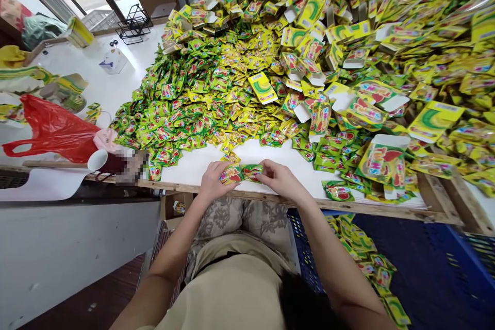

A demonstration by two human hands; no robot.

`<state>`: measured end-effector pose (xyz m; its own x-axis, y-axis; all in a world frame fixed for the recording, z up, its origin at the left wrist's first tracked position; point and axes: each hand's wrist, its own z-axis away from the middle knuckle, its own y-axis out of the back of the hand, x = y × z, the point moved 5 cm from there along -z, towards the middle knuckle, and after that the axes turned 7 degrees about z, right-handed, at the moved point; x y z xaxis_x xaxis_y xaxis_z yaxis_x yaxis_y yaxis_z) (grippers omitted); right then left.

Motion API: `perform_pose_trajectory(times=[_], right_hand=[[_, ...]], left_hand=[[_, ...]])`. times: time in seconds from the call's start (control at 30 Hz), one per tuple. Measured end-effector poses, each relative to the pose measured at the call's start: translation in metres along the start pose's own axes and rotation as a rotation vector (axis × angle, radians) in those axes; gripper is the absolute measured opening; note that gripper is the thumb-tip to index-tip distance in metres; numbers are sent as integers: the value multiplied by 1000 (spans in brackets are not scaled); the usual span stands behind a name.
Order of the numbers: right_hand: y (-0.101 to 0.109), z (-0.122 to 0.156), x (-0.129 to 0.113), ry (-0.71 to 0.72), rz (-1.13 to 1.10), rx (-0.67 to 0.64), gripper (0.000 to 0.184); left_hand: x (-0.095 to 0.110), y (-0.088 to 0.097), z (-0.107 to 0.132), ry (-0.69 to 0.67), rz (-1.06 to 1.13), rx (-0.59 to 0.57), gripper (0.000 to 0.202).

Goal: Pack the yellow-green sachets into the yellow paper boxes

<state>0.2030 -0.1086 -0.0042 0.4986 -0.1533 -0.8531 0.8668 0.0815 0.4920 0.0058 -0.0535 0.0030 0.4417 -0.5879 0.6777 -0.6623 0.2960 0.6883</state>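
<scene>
At the near edge of the white tabletop my left hand (212,180) is closed on a small yellow-and-green candy packet (231,174). Just to its right, my right hand (279,178) pinches the end of a green packet (252,172) with a red fruit picture. The two packets lie nearly end to end between my hands. Beyond them spreads a large heap of green packets (170,118) and yellow packets (247,56). A yellow carton (263,87) rests on the heap, and an open-ended carton (382,162) stands at the right.
A red plastic bag (54,129) and a cup (98,161) sit at the left. Farther back are a black wire rack (133,23) and a clear container (113,62). Many cartons (313,7) are piled behind. Below the wooden edge is a blue crate (417,263) holding packets.
</scene>
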Motion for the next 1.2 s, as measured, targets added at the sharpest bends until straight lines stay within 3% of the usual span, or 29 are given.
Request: perform_pose_trajectory(times=[0.13, 0.37, 0.5, 0.63, 0.73, 1.03, 1.2], right_hand=[[-2, -4, -4, 24, 118, -108, 22], [-4, -6, -9, -24, -21, 42, 23], [-8, -5, -3, -63, -159, -1, 22], [-7, -2, -17, -21, 67, 49, 8], [-8, 0, -28, 3, 211, 119, 8], [-17, -4, 2, -96, -54, 56, 7], [-22, -3, 1, -117, -161, -21, 10]], left_hand=[[2, -4, 2, -30, -30, -49, 57], [6, -7, 1, -25, -36, -66, 58], [6, -4, 3, -16, -36, -50, 58], [8, -6, 2, -34, -63, -61, 57], [9, -8, 1, -28, -82, -56, 56], [10, -12, 0, -34, -87, -59, 59], [9, -12, -1, -43, -88, -66, 58]])
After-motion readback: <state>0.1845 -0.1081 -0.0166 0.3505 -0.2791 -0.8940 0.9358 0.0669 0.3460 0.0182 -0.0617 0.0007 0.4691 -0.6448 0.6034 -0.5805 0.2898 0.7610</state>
